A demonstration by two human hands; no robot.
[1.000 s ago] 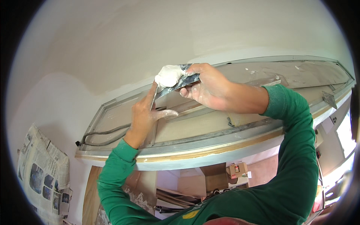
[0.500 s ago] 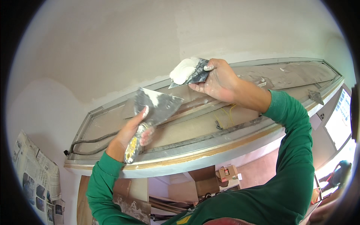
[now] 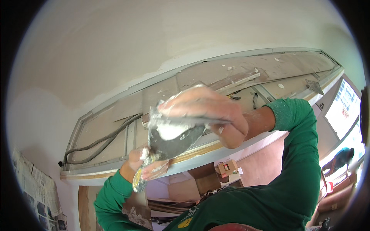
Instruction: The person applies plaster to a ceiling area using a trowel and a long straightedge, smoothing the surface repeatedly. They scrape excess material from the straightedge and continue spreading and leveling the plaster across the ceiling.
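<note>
My left hand (image 3: 155, 169) is closed around the handle of a wide putty knife (image 3: 173, 148), the handle smeared with white and yellow. White putty (image 3: 169, 131) sits on its grey blade. Over that blade, my right hand (image 3: 219, 109) pinches a flat metal filling blade (image 3: 217, 121), seen nearly edge-on and blurred by motion. The two blades overlap and seem to touch; the right fingers hide part of the left blade's top edge.
A metal-framed ceiling recess (image 3: 127, 92) with a grey cable (image 3: 104, 144) lies behind my hands. Loose scraps and a small plate (image 3: 314, 87) rest along it. Newspaper (image 3: 36, 192) hangs at left. Below are a cardboard box (image 3: 227, 168) and, far right, a person (image 3: 341, 158).
My right hand has come down and left, bringing its blade onto the putty knife. My left hand has dropped slightly, and the view has shifted a little.
</note>
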